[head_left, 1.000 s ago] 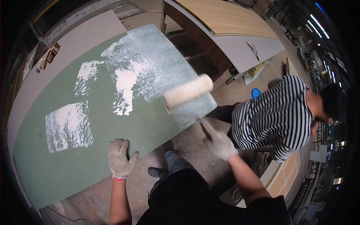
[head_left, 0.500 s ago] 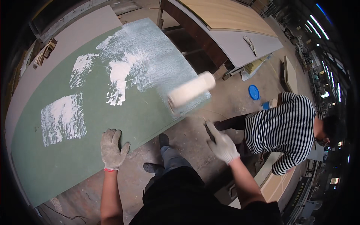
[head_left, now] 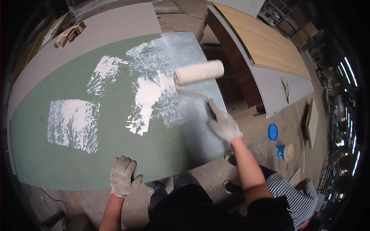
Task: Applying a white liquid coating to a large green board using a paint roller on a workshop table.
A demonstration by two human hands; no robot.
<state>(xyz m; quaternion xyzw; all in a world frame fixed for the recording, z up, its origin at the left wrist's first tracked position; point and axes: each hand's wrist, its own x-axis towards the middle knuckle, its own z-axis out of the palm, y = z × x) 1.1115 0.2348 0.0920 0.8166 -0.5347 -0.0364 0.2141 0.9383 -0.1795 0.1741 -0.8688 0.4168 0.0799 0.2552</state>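
At 1 green panel (head_left: 115, 138), left hand (head_left: 124, 177) spread, right hand (head_left: 225, 125) clamped on 1 roller (head_left: 199, 72), 1 bucket (head_left: 283, 153), 1 lid (head_left: 273, 132) beyond

- I can't see most of the handle (head_left: 211, 109) of the roller (head_left: 199, 73); the right hand's grip (head_left: 224, 126) covers it.
- From here I can't tell whether the roller touches the surface (head_left: 77, 165).
- The left hand's palm (head_left: 123, 178) faces away from me; its forearm (head_left: 111, 213) leaves the lower edge.
- A black sleeve (head_left: 269, 211) hides part of the striped shirt (head_left: 292, 198).
- Distant clutter (head_left: 328, 84) looks too small to identify.
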